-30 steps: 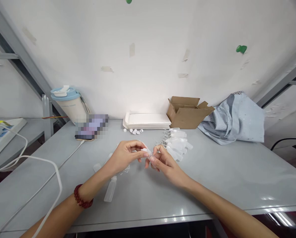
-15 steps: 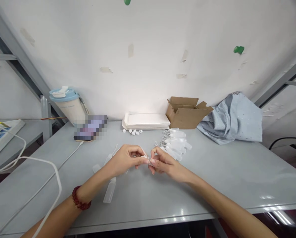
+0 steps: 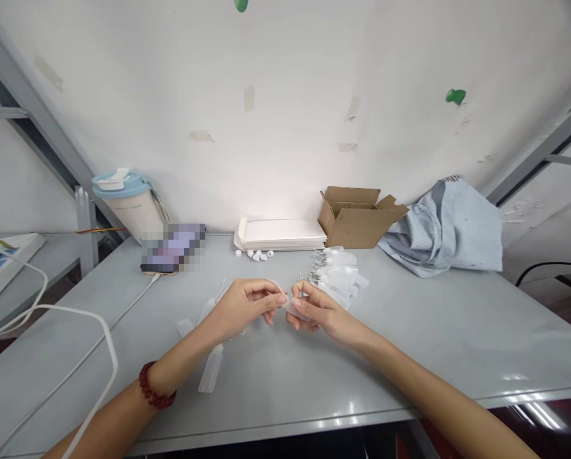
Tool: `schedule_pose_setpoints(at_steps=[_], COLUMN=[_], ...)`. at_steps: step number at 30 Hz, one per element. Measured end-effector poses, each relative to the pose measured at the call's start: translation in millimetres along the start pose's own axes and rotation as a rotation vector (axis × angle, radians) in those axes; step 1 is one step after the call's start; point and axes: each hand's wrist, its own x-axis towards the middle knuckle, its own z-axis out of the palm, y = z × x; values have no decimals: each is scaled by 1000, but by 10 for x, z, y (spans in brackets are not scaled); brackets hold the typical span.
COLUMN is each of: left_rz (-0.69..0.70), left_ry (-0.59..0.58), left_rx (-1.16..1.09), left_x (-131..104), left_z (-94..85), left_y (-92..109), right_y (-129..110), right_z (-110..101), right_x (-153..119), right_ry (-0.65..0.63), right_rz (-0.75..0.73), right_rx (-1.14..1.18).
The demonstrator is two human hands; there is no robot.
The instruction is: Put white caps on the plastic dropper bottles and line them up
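In front of me, both hands meet over the middle of the table. My right hand [image 3: 321,311] is closed around the body of a small translucent squeeze bottle [image 3: 296,310], mostly covered by the fingers. Thumb and fingers of my left hand [image 3: 252,305] pinch at its top end; whether a cap sits there is hidden. Under my left wrist lie several similar bottles, one of them a loose bottle [image 3: 211,370] near the front. Behind my right hand is a pile of clear bottles [image 3: 340,273] with thin needle-like tips.
Small white caps [image 3: 257,256] lie before a stack of white trays [image 3: 283,234]. Beside it stand an open cardboard box [image 3: 362,226] and grey-blue cloth [image 3: 450,236]. At left are a phone [image 3: 173,248], a tumbler [image 3: 135,207] and a white cable [image 3: 108,338].
My hands have drawn slightly apart, and more of the bottle's body shows in my right hand. The left fingers stay pinched at its top. The view has shifted a little.
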Motion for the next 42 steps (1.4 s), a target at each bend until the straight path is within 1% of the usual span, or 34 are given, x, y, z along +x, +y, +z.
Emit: schedule_pose_setpoints(at_steps=[5,11,14,19,25,28,30,31,34,37,40,42], left_rz=[-60,-11,20,53,-8,-35,-54,-64,-83,-103,-122,-119], left_ry=[-19,-25,-42,-48,-56,-78,-70,-54,20,78,87,72], left_rx=[53,135,154,125,131,102,78,73,36,-43,-116,-149], left_x=[-3,-47,-62,-60,-52,-48,-44,-40,-21,2,8,0], left_z=[-14,23,36,32,44,55,57,56,41,23,16,18], left_y=[-46,53,99,97,55,29,23,23,24,14,4,3], right_y=[-40,-18,-8,-1,-31,-35,-29,-23,10,77,157,196], right_z=[23,25,4,-20,-2,12,23,29,43,31,-4,-25], right_x=[-16,-23,-25,-19,-6,-4,-8,-12,-23,-21,-6,3], right_ry=[9,14,21,48,41,26,51,87,232,328,382,399], right_rz=[-26,-25,15,89,57,24,-13,-39,-138,-233,-344,-423], right_rx=[-81,-42,-5,14,-18,-40,-114,-182,-449,-702,-918,-1013])
